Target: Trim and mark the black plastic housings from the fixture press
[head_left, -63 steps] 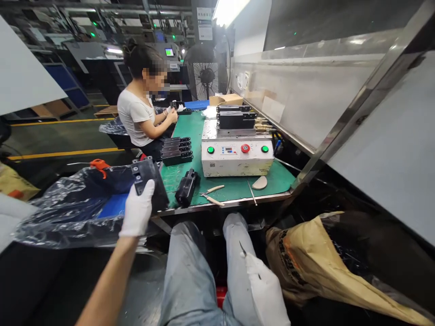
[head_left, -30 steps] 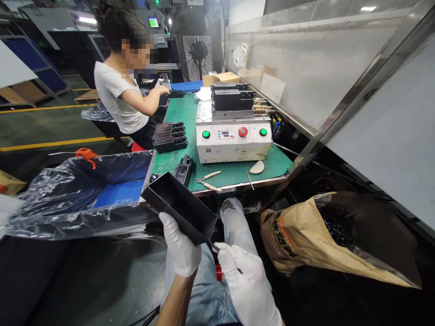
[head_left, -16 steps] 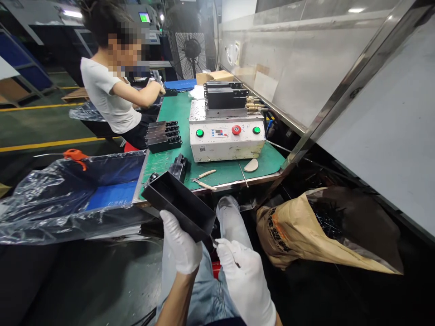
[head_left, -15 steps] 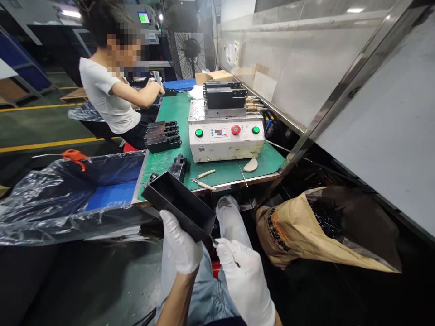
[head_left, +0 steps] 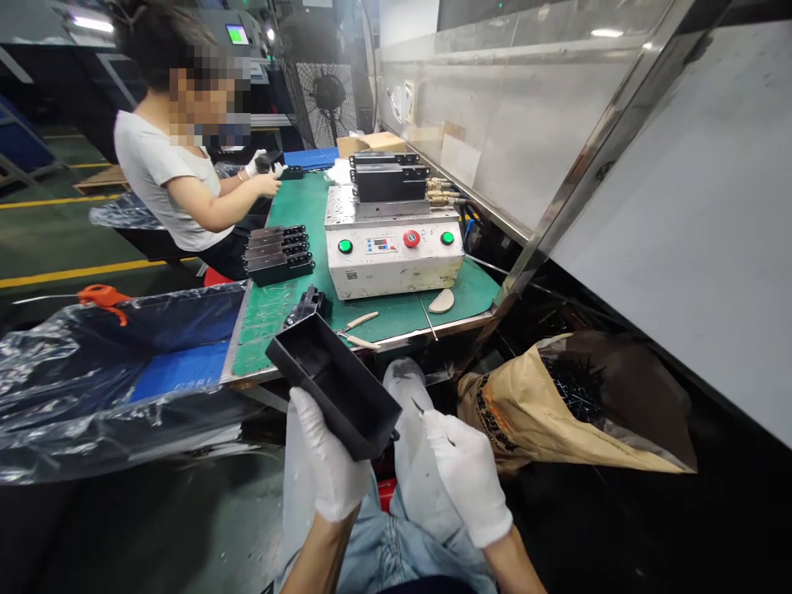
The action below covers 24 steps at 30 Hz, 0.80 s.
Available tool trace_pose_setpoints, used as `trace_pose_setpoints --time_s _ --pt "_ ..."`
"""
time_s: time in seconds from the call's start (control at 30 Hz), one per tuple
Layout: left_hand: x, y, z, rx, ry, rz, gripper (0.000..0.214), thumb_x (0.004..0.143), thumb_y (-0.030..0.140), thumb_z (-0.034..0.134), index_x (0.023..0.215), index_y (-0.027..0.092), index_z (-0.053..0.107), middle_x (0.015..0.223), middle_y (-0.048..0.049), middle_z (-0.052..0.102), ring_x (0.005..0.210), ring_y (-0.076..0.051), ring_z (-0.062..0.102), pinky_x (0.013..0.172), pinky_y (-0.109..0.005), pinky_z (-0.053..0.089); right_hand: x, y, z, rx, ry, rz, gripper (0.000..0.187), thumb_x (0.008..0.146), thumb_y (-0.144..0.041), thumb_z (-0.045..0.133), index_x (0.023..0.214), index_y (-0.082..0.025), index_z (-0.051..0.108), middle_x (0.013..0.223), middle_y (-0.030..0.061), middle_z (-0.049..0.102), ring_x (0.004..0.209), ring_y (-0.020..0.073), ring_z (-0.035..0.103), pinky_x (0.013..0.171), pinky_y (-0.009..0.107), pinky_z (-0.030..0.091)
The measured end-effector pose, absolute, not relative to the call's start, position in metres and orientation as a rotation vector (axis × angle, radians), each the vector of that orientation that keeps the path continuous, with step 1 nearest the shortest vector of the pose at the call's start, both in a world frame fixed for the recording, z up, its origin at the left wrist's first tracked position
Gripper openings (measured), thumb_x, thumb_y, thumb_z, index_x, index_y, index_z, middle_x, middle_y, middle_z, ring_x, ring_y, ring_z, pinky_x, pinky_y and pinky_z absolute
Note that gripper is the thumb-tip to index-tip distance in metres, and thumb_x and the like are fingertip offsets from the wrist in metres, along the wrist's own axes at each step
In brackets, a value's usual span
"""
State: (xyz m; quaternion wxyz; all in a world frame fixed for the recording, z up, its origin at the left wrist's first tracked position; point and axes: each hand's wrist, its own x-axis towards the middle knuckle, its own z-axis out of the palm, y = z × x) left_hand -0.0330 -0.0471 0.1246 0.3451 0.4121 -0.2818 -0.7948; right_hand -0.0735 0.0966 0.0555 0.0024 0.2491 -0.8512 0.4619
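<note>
- My left hand (head_left: pixel 327 455), in a white glove, is closed around the long side of an open-topped black plastic housing (head_left: pixel 334 388), which I have tilted above my lap, in front of the desk's near edge.
- My right hand (head_left: pixel 467 478), also gloved, is curled shut around a small pointed blade (head_left: pixel 419 406). Only its tip shows, just beside the housing's corner; I cannot tell whether they touch.
- The green-matted desk (head_left: pixel 272 330) carries a white control unit (head_left: pixel 393 264) with black blocks (head_left: pixel 387 181) on top, a stack of black housings (head_left: pixel 278 257), another black piece (head_left: pixel 308 305), cream-handled nippers (head_left: pixel 357 330) and a crescent-shaped scraper (head_left: pixel 440 301).
- Left of the desk sits a blue bin lined with clear plastic (head_left: pixel 179 371); to the right, a paper sack (head_left: pixel 513 421) holds black scraps (head_left: pixel 575 384).
- Across the desk, a co-worker (head_left: pixel 167 165) holds a dark part in gloved hands (head_left: pixel 260 165).
</note>
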Motion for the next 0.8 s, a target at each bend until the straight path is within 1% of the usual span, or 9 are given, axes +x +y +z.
trace_pose_setpoints --time_s 0.07,0.13,0.3,0.37,0.47,0.57,0.63,0.7,0.8 --pt "-0.036 -0.049 0.126 1.116 -0.690 -2.041 0.055 0.095 0.070 0.044 0.142 0.045 0.061 0.148 0.0121 0.065 0.133 -0.018 0.064 0.098 -0.023 0.060 -0.073 0.107 0.067 0.742 -2.668 1.540 0.045 0.108 -0.041 0.049 0.076 -0.019 0.072 0.070 0.0052 0.069 0.063 0.0148 0.062 0.061 0.024 0.050" --pt "-0.039 -0.050 0.123 1.121 -0.660 -2.056 0.052 0.095 0.068 0.046 0.138 0.045 0.065 0.145 0.0115 0.068 0.129 -0.018 0.067 0.092 -0.023 0.062 -0.067 0.114 0.081 0.783 -2.650 1.561 0.042 0.107 -0.040 0.050 0.078 -0.019 0.073 0.069 0.0045 0.067 0.063 0.0145 0.062 0.062 0.023 0.050" --pt "-0.041 -0.041 0.116 1.154 -0.620 -2.109 0.058 0.094 0.070 0.048 0.138 0.037 0.066 0.138 0.0029 0.074 0.129 -0.019 0.067 0.096 -0.025 0.061 -0.050 0.106 0.097 0.888 -2.571 1.573 0.032 0.107 -0.033 0.051 0.099 -0.020 0.078 0.073 0.0033 0.069 0.065 0.0138 0.065 0.066 0.023 0.051" --pt "-0.040 -0.038 0.115 1.180 -0.610 -2.123 0.060 0.094 0.071 0.047 0.139 0.036 0.066 0.136 0.0010 0.075 0.124 -0.021 0.070 0.095 -0.028 0.062 -0.051 0.103 0.092 0.860 -2.595 1.514 0.033 0.107 -0.033 0.049 0.096 -0.021 0.078 0.072 0.0032 0.068 0.064 0.0138 0.064 0.065 0.023 0.050" --pt "-0.036 -0.037 0.114 1.154 -0.642 -2.177 0.059 0.092 0.073 0.049 0.136 0.039 0.067 0.133 0.0018 0.076 0.116 -0.022 0.074 0.085 -0.029 0.065 -0.061 0.107 0.080 0.731 -2.664 1.375 0.039 0.106 -0.038 0.050 0.082 -0.021 0.075 0.068 0.0037 0.067 0.061 0.0145 0.062 0.061 0.024 0.048" --pt "-0.034 -0.039 0.113 1.117 -0.690 -2.225 0.055 0.092 0.071 0.050 0.131 0.038 0.071 0.123 0.0004 0.080 0.104 -0.021 0.077 0.077 -0.028 0.066 -0.071 0.121 0.078 0.689 -2.727 1.393 0.044 0.107 -0.042 0.050 0.075 -0.021 0.072 0.067 0.0033 0.066 0.061 0.0146 0.061 0.061 0.024 0.048" --pt "-0.033 -0.040 0.112 1.144 -0.698 -2.241 0.053 0.093 0.068 0.051 0.126 0.033 0.075 0.107 -0.0010 0.083 0.091 -0.018 0.079 0.074 -0.027 0.066 -0.074 0.130 0.084 0.810 -2.727 1.452 0.042 0.107 -0.040 0.049 0.082 -0.020 0.075 0.069 0.0031 0.067 0.064 0.0147 0.063 0.064 0.025 0.050" --pt "-0.033 -0.041 0.111 1.182 -0.717 -2.261 0.051 0.092 0.066 0.056 0.119 0.028 0.077 0.094 -0.0013 0.083 0.078 -0.016 0.078 0.072 -0.026 0.066 -0.075 0.137 0.093 0.969 -2.676 1.505 0.035 0.107 -0.038 0.052 0.095 -0.020 0.079 0.075 0.0033 0.070 0.069 0.0146 0.066 0.067 0.025 0.051" --pt "-0.034 -0.040 0.108 1.190 -0.757 -2.320 0.048 0.090 0.063 0.062 0.113 0.024 0.077 0.087 -0.0016 0.083 0.070 -0.017 0.077 0.073 -0.029 0.067 -0.077 0.143 0.103 1.137 -2.599 1.502 0.030 0.106 -0.035 0.056 0.108 -0.020 0.081 0.080 0.0036 0.074 0.071 0.0140 0.069 0.067 0.024 0.051"
